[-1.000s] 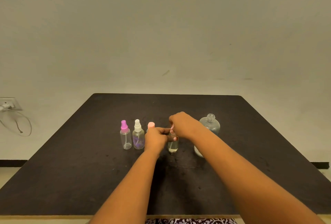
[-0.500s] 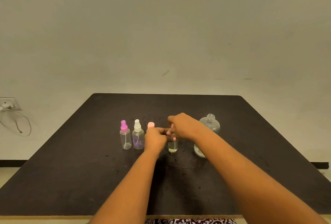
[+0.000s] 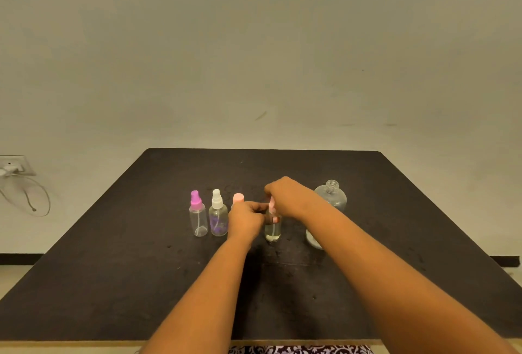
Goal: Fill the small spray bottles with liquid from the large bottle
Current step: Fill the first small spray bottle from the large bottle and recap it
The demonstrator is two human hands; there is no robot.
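A small clear spray bottle with liquid in it stands upright mid-table. My left hand holds its upper body from the left. My right hand grips the pink spray top on its neck from above. To the left stand three more small bottles: one with a magenta top, one with a white top, and one with a pink cap, mostly hidden behind my left hand. The large clear bottle stands uncapped to the right, partly behind my right forearm.
Everything stands on a black table against a pale wall. A wall socket with a plugged cable sits at the far left, off the table.
Hardly anything moved: my right hand shifted a little over the pink spray top while my left hand kept hold of the bottle.
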